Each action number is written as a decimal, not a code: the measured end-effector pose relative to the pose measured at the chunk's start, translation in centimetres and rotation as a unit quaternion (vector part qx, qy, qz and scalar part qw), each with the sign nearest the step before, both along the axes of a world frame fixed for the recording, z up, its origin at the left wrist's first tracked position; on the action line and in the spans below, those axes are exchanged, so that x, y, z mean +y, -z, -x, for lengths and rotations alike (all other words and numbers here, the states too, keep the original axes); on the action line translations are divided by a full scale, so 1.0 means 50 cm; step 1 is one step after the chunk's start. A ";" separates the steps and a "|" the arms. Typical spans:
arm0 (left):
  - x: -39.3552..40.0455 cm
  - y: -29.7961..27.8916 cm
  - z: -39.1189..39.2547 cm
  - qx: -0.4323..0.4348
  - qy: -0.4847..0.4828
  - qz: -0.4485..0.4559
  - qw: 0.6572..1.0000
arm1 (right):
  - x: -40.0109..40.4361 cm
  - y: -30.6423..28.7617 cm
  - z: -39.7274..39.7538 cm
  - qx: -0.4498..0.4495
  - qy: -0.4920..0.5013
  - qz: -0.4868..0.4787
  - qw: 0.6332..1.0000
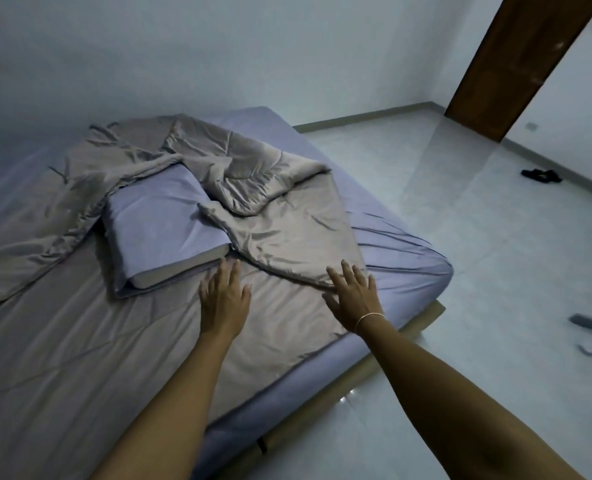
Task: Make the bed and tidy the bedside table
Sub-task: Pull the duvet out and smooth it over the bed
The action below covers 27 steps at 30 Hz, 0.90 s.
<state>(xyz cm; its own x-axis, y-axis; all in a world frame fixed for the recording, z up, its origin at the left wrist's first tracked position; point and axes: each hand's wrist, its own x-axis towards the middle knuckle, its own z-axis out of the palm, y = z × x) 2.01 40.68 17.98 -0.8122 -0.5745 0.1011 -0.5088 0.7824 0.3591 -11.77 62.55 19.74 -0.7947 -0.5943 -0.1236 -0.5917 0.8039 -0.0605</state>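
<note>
A low bed (422, 258) with a lilac fitted sheet fills the left and middle of the head view. A shiny taupe blanket (280, 216) lies crumpled over it, folded back on itself. A lilac pillow (162, 220) rests flat among the folds. My left hand (222, 299) hovers over the blanket just below the pillow's near corner, fingers spread, holding nothing. My right hand (355, 296), with a thin bracelet at the wrist, reaches toward the blanket's folded edge with its fingers apart. No bedside table is in view.
White tiled floor (478, 237) runs along the bed's right side. A brown wooden door (516, 67) stands at the back right. A dark item (540, 174) lies on the floor by the wall, and another dark smudge-like thing (589, 323) lies nearer right.
</note>
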 end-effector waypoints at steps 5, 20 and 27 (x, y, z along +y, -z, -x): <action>0.096 0.049 0.105 -0.023 -0.007 -0.033 0.999 | 0.105 0.031 0.135 -0.026 0.013 -0.008 1.000; 0.029 0.295 0.584 -0.096 -0.058 -0.074 0.991 | 0.044 0.248 0.595 -0.109 -0.037 -0.062 0.991; -0.128 0.471 0.777 -0.102 -0.080 -0.031 0.991 | -0.145 0.443 0.812 -0.140 -0.090 -0.021 0.986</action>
